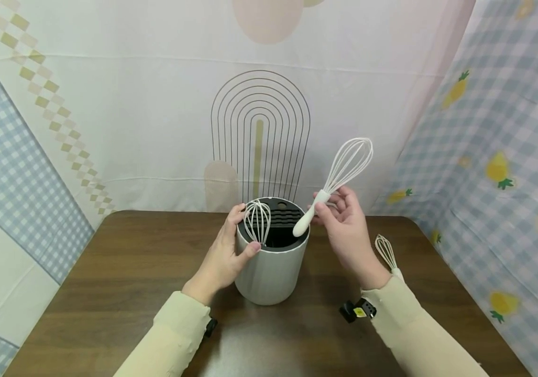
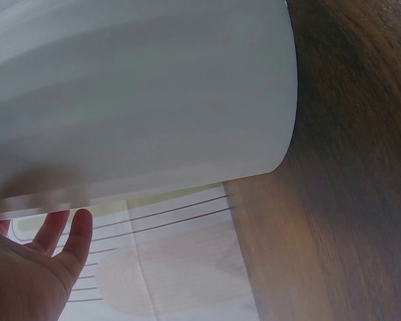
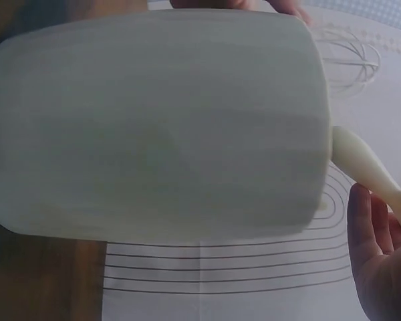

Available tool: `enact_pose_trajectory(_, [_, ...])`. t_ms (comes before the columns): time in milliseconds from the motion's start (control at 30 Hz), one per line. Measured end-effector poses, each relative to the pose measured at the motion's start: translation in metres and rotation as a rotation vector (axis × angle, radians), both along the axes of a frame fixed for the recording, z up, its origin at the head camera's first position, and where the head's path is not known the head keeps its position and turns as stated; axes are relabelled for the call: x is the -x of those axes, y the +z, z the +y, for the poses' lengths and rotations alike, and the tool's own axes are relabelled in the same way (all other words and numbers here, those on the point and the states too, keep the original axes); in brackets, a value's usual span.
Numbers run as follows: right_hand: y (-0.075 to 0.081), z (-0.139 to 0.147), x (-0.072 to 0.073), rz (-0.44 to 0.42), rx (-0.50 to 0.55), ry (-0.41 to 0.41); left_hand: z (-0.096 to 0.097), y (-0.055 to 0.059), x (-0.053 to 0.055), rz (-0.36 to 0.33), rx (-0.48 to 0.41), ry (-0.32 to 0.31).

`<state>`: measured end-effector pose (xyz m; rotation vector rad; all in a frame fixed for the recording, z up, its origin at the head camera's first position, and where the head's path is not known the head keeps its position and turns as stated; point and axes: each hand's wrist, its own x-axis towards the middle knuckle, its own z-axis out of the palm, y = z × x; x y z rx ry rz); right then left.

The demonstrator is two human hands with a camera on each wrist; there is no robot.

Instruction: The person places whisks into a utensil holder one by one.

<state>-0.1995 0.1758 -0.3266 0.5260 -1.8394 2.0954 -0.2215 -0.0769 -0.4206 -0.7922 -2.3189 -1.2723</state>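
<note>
A white utensil holder [image 1: 271,277] with a black slotted insert [image 1: 292,209] stands upright on the table. My left hand [image 1: 223,254] holds its left side, thumb at the front rim and fingers farther back. One whisk [image 1: 257,222] stands in the holder at the left, wire head up, its handle hidden inside. My right hand [image 1: 344,222] pinches a second white whisk [image 1: 349,165] near the top of its handle. That whisk tilts, wires up and to the right, with the handle's end [image 3: 354,157] right at the holder's rim.
A smaller whisk [image 1: 388,254] lies on the brown wooden table [image 1: 155,251] to the right, partly hidden by my right forearm. A white patterned cloth [image 1: 155,120] hangs behind the table, and blue checked cloth [image 1: 509,131] hangs along the right side.
</note>
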Motion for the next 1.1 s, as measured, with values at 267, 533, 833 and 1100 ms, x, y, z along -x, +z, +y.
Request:
enact_pose_trajectory(267, [-0.008,-0.006,0.001,-0.022,-0.054,0.001,0.001,0.002,-0.001,-0.016,0.001,-0.002])
enact_pose_trajectory(533, [-0.010,-0.009,0.001,0.010,-0.152,-0.021,0.001,0.001,-0.001,-0.020,0.002,-0.004])
enact_pose_trajectory(833, [0.000,-0.016,-0.009,0.049,-0.355,-0.066,0.000,0.001,-0.001,-0.023,-0.001,-0.006])
enact_pose_trajectory(1100, [0.015,-0.026,-0.021,0.109,-0.454,-0.035,0.000,0.001,-0.002,-0.019,-0.002,-0.003])
